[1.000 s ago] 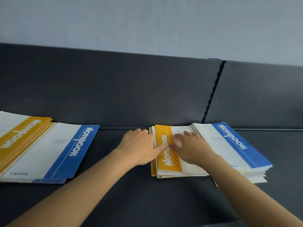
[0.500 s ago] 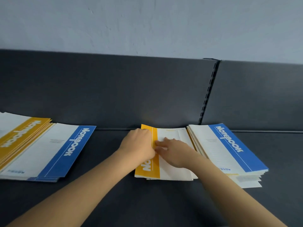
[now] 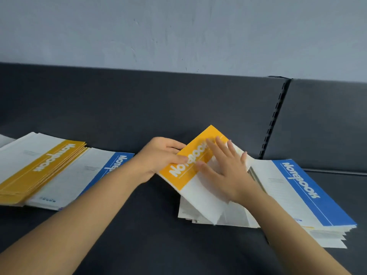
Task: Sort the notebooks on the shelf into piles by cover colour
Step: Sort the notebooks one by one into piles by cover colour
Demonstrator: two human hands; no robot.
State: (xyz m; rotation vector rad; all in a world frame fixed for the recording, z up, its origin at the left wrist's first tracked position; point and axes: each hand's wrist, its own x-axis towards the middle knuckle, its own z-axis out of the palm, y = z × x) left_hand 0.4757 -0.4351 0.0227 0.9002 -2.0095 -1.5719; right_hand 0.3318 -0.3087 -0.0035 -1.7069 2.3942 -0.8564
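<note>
At the far left of the dark shelf [image 3: 158, 245] lies the yellow pile [image 3: 39, 167], its bands running from near-left to far-right. The blue pile [image 3: 93, 175] lies just beside it, partly tucked under its right edge. Next comes the left hand [image 3: 160, 157], which pinches the yellow-banded edge of the yellow notebook [image 3: 186, 169], thumb on top and fingers curled beneath. That notebook is tilted, its left edge raised off the unsorted stack [image 3: 228, 217], and its long axis slants the same way as the bands on the yellow pile. The right hand [image 3: 224, 171] lies flat on its white half, fingers straight and spread, grasping nothing. A blue notebook [image 3: 309, 193] tops the stack's right part.

The destination lies to the left, past the blue pile, so the left hand is the nearer carrier. The carry looks to need little turning.
</note>
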